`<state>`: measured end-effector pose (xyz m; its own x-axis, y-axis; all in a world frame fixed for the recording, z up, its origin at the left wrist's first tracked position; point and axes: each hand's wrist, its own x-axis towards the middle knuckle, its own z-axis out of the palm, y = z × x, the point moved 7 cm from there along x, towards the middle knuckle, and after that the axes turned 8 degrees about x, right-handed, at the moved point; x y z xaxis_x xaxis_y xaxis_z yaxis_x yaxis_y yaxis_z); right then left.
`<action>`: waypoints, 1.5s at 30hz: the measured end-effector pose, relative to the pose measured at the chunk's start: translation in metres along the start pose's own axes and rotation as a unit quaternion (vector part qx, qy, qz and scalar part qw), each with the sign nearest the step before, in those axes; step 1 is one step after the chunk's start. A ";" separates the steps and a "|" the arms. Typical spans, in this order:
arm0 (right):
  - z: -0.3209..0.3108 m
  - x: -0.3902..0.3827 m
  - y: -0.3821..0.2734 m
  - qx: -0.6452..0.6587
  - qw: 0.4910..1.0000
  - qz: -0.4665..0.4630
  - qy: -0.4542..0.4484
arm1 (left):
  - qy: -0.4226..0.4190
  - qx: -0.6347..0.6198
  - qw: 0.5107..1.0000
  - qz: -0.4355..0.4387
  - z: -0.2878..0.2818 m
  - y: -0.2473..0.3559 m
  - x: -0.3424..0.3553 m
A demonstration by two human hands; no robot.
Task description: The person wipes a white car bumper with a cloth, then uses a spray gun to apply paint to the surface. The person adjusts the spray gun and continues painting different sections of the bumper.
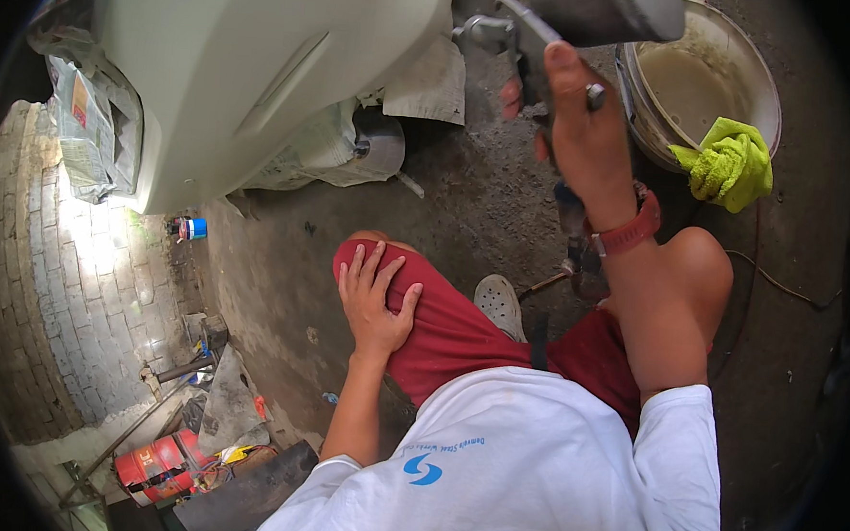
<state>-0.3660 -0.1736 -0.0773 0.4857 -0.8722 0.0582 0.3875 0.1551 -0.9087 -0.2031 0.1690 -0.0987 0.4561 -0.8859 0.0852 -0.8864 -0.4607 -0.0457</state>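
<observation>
My right fingers are wrapped round the spray gun, near the pale panel; my left fingers lie loosely spread on my shorts. A careless leftward swing could knock the nozzle against the panel.

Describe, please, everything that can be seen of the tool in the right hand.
The tool looks like a spray gun, somewhat blurred. It has a silvery, metal-looking front part facing left in the picture and a dark grey cup-like part, cut off by the upper edge. The right hand grips it in the air, hiding much of its handle. In this view, the cup-like part overlaps the pale bucket.
</observation>
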 end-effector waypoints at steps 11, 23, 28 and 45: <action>0.060 -0.028 0.006 0.078 0.981 0.063 -0.165 | 0.005 -0.006 1.000 -0.001 0.002 -0.003 0.009; 0.004 0.009 -0.014 0.050 0.995 -0.068 0.055 | 0.006 -0.005 1.000 -0.005 0.003 -0.005 0.009; -0.018 -0.002 -0.005 -0.010 0.989 -0.089 0.118 | 0.007 -0.002 1.000 -0.004 0.002 -0.005 0.009; 0.014 -0.068 0.047 -0.036 0.994 0.071 -0.080 | -0.084 -0.073 0.988 0.103 -0.013 -0.001 0.075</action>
<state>-0.3700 -0.1006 -0.1180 0.6527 -0.7575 -0.0131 0.2513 0.2328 -0.9395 -0.1692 0.1038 -0.0798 0.2600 -0.9625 -0.0774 -0.9584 -0.2670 0.1006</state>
